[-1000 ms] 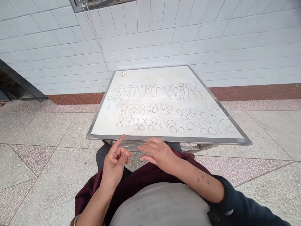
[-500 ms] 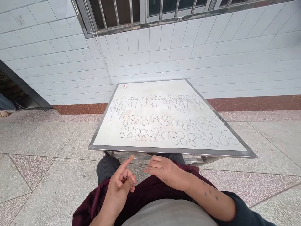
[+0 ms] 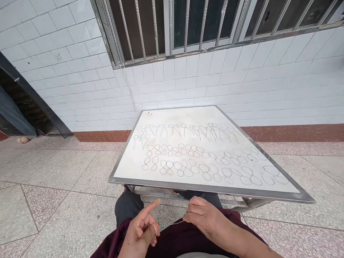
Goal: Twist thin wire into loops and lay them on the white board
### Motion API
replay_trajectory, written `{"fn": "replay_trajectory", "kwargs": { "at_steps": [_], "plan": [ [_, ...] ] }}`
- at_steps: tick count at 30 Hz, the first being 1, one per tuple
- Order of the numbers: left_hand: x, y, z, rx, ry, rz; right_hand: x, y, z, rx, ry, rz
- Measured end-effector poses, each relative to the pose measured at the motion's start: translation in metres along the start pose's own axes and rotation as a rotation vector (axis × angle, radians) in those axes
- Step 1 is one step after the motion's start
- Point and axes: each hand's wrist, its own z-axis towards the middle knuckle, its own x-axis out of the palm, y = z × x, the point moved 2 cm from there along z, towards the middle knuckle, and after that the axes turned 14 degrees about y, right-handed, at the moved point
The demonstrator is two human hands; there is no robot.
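A: Where is the thin strand (image 3: 176, 223)?

B: Down low, in front of the dark red cloth (image 3: 115, 239) on the lap. It goes from the right hand (image 3: 202, 218) over toward the left hand (image 3: 143, 229).

A: How are the hands?

B: The right hand has its fingertips pinched tight on it. The left hand presses its thumb on its bent fingers, with a bit of strand there, and its pointing finger sticks out. Fingers hide some, so I can't tell if it's all one piece.

A: What's close by?

B: A knee (image 3: 129, 207) pokes out beside the left hand. Then the gray metal rim (image 3: 209, 188) of the white, smooth surface (image 3: 126, 168) comes between the hands and the shapes.

A: Which shapes?

B: The near rows are skinny round loops (image 3: 204, 168), joined like eights. The far ones are loops with long tails (image 3: 177, 130), and some cross. A tiny red and white thing (image 3: 149, 113) sits in the far left corner.

A: And behind?

B: A white tiled wall (image 3: 153, 84) and a window (image 3: 187, 28) with shiny bars. The floor (image 3: 86, 186) is speckled.
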Motion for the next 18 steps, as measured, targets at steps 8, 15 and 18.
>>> {"fn": "replay_trajectory", "kwargs": {
  "at_steps": [8, 15, 18],
  "plan": [
    [-0.030, -0.019, 0.023, 0.059, 0.039, 0.165, 0.013, -0.003, 0.011, 0.136, -0.018, 0.133],
    [-0.053, -0.055, 0.056, 0.308, -0.285, 0.522, 0.032, -0.018, 0.034, 0.332, -0.151, 0.376],
    [-0.065, -0.049, 0.058, 0.397, -0.524, 0.433, 0.030, -0.036, 0.052, 0.442, -0.218, 0.408]
  ]
}}
